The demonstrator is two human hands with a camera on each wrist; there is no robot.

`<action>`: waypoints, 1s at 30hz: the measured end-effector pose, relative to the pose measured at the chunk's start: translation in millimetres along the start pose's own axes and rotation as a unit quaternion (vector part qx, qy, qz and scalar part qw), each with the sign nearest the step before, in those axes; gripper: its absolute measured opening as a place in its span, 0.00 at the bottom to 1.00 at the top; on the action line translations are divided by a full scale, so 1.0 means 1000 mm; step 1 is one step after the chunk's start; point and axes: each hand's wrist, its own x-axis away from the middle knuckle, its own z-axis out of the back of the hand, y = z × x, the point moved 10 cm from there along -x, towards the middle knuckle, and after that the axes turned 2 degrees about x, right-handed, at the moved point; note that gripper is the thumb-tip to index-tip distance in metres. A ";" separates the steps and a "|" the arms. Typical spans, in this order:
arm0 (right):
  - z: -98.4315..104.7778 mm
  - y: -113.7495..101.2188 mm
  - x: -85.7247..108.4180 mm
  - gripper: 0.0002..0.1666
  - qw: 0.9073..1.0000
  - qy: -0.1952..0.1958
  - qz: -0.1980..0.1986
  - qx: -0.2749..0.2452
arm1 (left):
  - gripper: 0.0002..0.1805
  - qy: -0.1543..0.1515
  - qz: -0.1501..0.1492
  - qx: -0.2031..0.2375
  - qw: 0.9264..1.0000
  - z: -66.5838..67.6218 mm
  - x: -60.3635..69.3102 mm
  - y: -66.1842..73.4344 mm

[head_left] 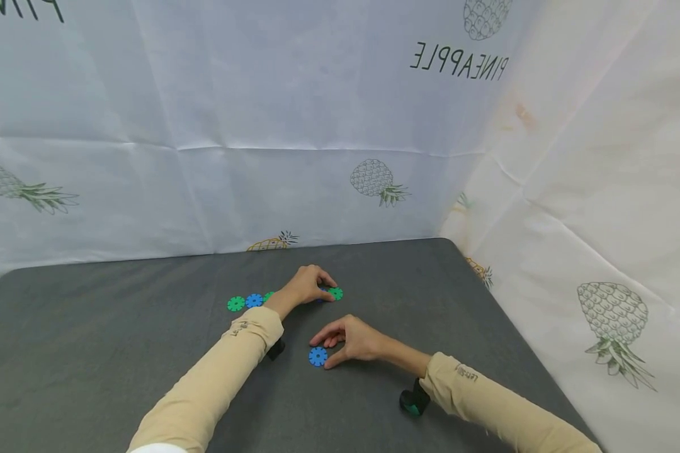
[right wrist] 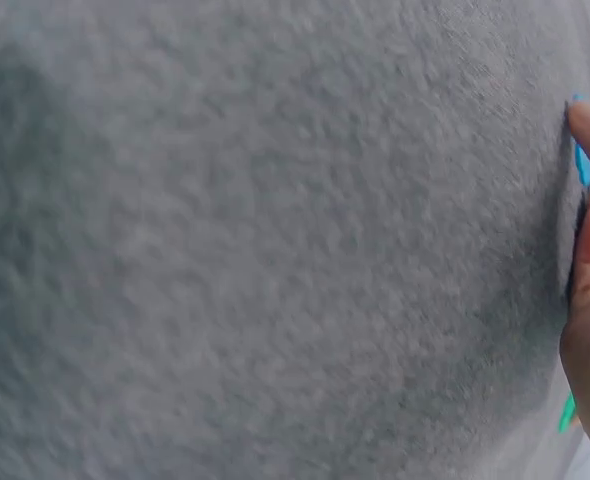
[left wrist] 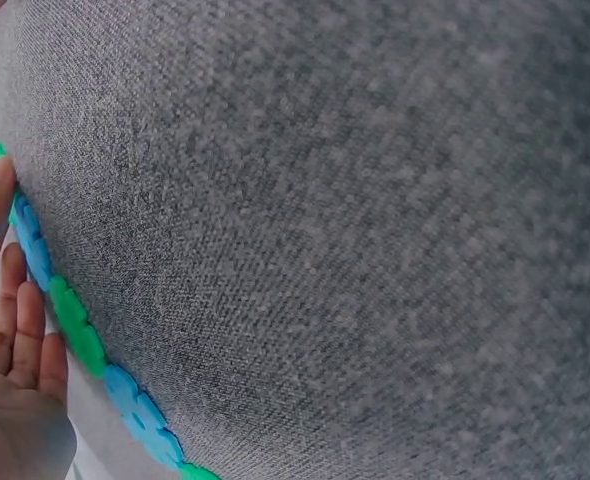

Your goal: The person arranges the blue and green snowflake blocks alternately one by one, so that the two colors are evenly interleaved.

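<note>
A row of notched plastic discs lies on the dark grey table. From the left, it shows a green disc (head_left: 235, 304), a blue disc (head_left: 254, 300) and another green disc (head_left: 269, 296), partly behind the left wrist. My left hand (head_left: 306, 286) reaches to the row's right end, thumb and forefinger pinching the edges of the last green disc (head_left: 335, 294). Under that hand a blue disc (left wrist: 35, 245) shows in the left wrist view. Nearer to me, my right hand (head_left: 358, 340) holds a separate blue disc (head_left: 318, 357) between thumb and forefinger, at table level.
The grey cloth-covered table (head_left: 119, 352) spreads around both hands. White curtains (head_left: 294, 100) printed with pineapples hang behind the table and along its right side. A dark wrist camera (head_left: 413, 401) sits under the right wrist.
</note>
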 end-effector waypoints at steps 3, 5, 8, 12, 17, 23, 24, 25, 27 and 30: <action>-0.001 0.000 -0.001 0.22 1.000 -0.020 0.008 0.008 | 0.12 -0.001 0.007 0.004 1.000 -0.001 -0.001 -0.002; -0.001 0.000 -0.001 0.22 0.999 -0.029 0.015 0.017 | 0.12 -0.001 0.009 0.006 1.000 -0.001 -0.002 -0.003; -0.002 -0.002 -0.003 0.23 0.998 -0.037 0.030 0.029 | 0.12 0.003 0.005 0.007 1.000 -0.001 -0.002 -0.002; -0.002 -0.003 -0.002 0.21 0.997 -0.045 0.043 0.034 | 0.13 0.005 -0.003 0.006 1.000 0.000 -0.002 0.001; -0.001 -0.003 0.002 0.19 0.997 -0.055 0.037 0.031 | 0.13 -0.001 -0.005 0.012 1.000 -0.002 -0.003 0.005; -0.005 0.000 0.000 0.22 0.994 -0.095 0.028 0.041 | 0.13 0.003 -0.003 0.009 1.000 -0.002 -0.002 0.002; -0.007 -0.001 -0.001 0.22 0.993 -0.102 0.032 0.046 | 0.13 0.004 -0.001 0.009 1.000 -0.001 -0.001 0.001; -0.008 -0.002 -0.002 0.22 0.992 -0.109 0.038 0.051 | 0.13 0.006 0.002 0.008 1.000 0.000 0.000 0.001; -0.010 -0.002 -0.004 0.21 0.990 -0.117 0.043 0.059 | 0.13 0.006 0.004 0.007 1.000 0.001 0.001 0.000; -0.010 -0.002 -0.007 0.19 0.990 -0.118 0.041 0.059 | 0.13 0.006 0.003 0.010 1.000 0.002 0.002 -0.001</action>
